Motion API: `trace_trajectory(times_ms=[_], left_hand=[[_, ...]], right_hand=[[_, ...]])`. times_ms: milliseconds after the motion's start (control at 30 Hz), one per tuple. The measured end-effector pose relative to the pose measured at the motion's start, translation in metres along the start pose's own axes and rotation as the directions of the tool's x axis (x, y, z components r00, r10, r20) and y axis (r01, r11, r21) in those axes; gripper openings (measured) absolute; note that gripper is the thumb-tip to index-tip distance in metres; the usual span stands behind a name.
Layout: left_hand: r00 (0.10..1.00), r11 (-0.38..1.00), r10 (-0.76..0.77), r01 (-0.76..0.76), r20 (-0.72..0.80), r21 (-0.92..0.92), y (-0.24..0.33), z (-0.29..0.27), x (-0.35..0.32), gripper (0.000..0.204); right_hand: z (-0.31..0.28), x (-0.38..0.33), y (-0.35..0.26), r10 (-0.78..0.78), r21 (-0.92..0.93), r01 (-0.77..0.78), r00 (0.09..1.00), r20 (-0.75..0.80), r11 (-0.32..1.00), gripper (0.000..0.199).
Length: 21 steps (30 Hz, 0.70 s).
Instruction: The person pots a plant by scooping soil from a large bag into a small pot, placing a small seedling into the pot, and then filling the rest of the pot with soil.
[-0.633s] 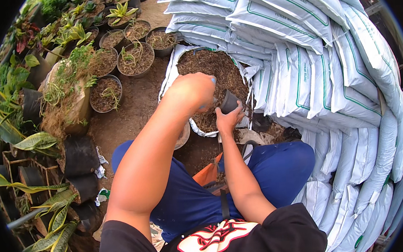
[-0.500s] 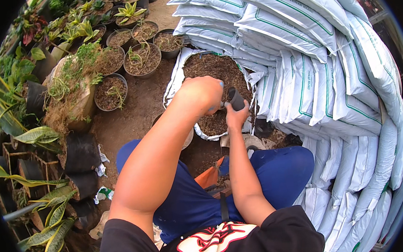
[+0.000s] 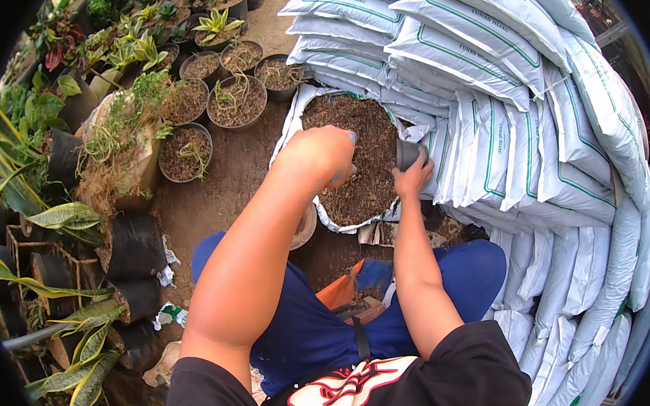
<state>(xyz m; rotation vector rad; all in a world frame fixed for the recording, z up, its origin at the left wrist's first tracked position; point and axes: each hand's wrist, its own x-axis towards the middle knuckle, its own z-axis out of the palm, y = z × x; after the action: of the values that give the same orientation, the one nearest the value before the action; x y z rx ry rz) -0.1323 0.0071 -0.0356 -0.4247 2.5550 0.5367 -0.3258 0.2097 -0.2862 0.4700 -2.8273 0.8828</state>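
My left hand (image 3: 316, 157) is closed over the left side of an open white sack (image 3: 296, 124) filled with dark brown potting soil (image 3: 356, 140). Bits of blue show at its fingers, and what it grips is hidden beneath it. In my right hand (image 3: 414, 175) is a small black plant pot (image 3: 409, 153), gripped at the sack's right edge. The pot's contents cannot be made out.
Stacked white bags (image 3: 472, 60) rise on the right, close to the sack. Potted plants (image 3: 237, 100) crowd the left and back. A round container (image 3: 304, 228) stands near my left knee, and an orange piece (image 3: 339, 286) lies between my legs.
My right hand has carried the black pot to the right, away from my left hand, and the pot has turned. My left hand stays closed in nearly the same place.
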Motion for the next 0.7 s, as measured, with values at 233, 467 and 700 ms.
trace_trajectory(times_ms=[233,467,700], left_hand=[[0.999,0.999,-0.033,0.033,0.019,0.031,0.003,-0.004,0.008,0.057],[0.996,0.998,0.06,-0.061,-0.068,-0.011,0.013,0.0,0.023,0.045],[1.0,0.999,-0.021,0.021,0.006,-0.029,0.006,-0.003,0.002,0.062]], right_hand=[[0.028,-0.044,-0.004,0.257,-0.008,-0.261,0.944,0.207,0.965,0.109],[0.004,-0.014,0.027,0.157,0.386,-0.227,0.966,0.204,0.894,0.095],[-0.052,0.004,-0.051,-0.328,0.336,0.292,0.943,0.052,0.895,0.09]])
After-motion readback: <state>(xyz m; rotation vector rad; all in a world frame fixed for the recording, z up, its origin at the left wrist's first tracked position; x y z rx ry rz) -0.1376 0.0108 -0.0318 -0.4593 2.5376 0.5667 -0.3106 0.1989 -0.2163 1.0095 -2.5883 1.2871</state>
